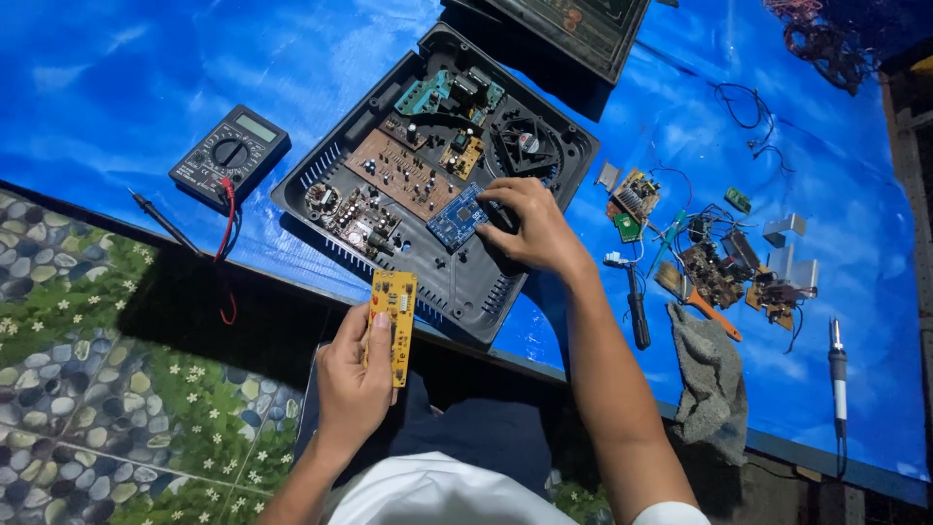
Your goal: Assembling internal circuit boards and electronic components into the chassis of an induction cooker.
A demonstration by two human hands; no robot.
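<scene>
I see my left hand (355,374) closed around a narrow yellow circuit board (393,321), thumb pressed on its face, holding it upright at about six o'clock from the open black casing (340,170). The yellow board's top edge sits just at the casing's near rim. My right hand (530,228) is curled over the casing's four o'clock corner, fingertips pinching the edge of a small blue circuit board (457,219) that lies tilted inside the tray. Above that blue board, toward eleven o'clock, I make out a brown circuit board (403,175), and at one o'clock a small fan (525,144).

At nine o'clock from the casing rests a black multimeter (230,156) with red and black leads trailing down. Off at three o'clock, well apart, lies a scatter of loose board scraps and wires (724,267), a grey rag (709,374) below them, and a soldering iron (837,374) at the far edge. Everything sits on a blue tarp (117,78).
</scene>
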